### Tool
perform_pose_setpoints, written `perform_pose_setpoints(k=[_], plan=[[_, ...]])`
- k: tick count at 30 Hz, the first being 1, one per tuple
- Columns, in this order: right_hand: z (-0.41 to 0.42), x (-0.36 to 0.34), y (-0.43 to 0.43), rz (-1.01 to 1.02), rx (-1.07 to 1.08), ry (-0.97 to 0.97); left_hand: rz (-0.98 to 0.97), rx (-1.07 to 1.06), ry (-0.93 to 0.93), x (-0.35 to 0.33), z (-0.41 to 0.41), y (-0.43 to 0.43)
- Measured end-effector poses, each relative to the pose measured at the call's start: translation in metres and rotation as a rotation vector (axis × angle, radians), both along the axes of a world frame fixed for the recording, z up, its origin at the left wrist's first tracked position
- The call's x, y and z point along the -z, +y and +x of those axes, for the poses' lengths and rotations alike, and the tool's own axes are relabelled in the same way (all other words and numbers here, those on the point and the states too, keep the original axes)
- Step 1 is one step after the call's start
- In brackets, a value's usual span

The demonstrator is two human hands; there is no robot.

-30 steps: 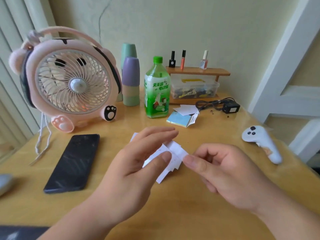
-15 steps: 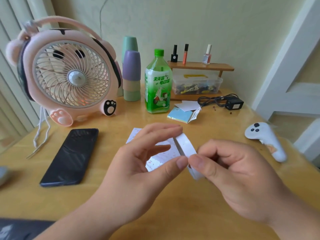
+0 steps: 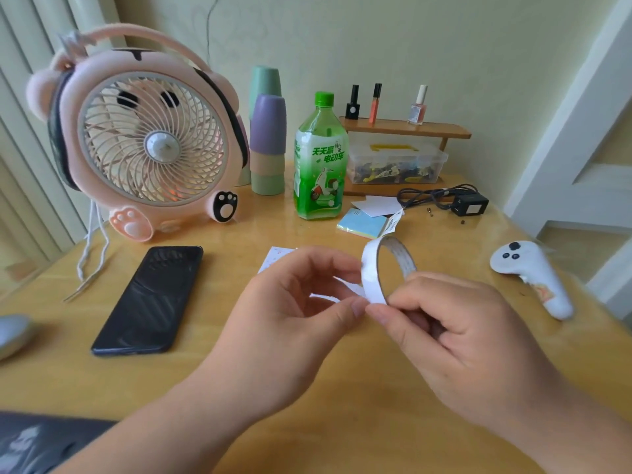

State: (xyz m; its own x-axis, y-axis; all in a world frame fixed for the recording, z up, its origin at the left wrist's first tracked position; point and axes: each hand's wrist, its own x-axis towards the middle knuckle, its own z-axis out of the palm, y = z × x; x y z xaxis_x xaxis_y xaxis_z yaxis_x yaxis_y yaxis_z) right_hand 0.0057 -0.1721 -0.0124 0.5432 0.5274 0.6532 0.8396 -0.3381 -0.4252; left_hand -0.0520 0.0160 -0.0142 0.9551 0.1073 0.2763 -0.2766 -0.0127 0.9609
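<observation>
Left hand (image 3: pixel 290 323) and right hand (image 3: pixel 461 343) meet thumb to thumb above the glossy wood table (image 3: pixel 342 422). Both pinch the bottom seam of the white paper strip (image 3: pixel 371 271), curled into an upright ring with its hole axis running 9–3. Open tabletop at 6. Black phone (image 3: pixel 150 299) at 9, white controller (image 3: pixel 533 275) at 3, green bottle (image 3: pixel 319 165) at 12.

A single wide-angle camera, worn on the person's head, faces forward and tilts down over the yellow wooden worktop (image 3: pixel 342 422). It sits close. The left hand (image 3: pixel 294 313) and right hand (image 3: pixel 461 343), both pinching a white ring of tape (image 3: pixel 371 268), fill the lower middle, and the forearms enter from the bottom edge. Straight ahead, the worktop's far edge meets the pale green wall (image 3: pixel 410 46). The lens bends the sides: the pink bear-shaped plastic fan (image 3: pixel 150 148) leans at left and the white door frame (image 3: pixel 581 131) slants at right.
</observation>
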Motion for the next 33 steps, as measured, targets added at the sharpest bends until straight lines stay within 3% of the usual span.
perform_pose_setpoints(k=[3, 7, 15, 28, 33], plan=[[-0.001, -0.003, 0.0, -0.063, 0.059, -0.163, -0.152, 0.049, 0.051, -0.002, -0.002, -0.004], [-0.005, -0.004, 0.002, -0.136, 0.134, -0.309, -0.18, 0.017, 0.116, -0.002, -0.006, -0.012], [-0.013, -0.006, 0.008, -0.153, 0.205, -0.349, -0.21, -0.051, 0.132, -0.008, -0.006, -0.014], [-0.012, -0.005, 0.006, -0.005, 0.155, -0.116, -0.23, 0.01, 0.05, -0.005, -0.004, -0.012], [-0.023, -0.003, 0.015, 0.216, 0.102, 0.229, -0.202, -0.052, -0.042, -0.011, -0.008, -0.016]])
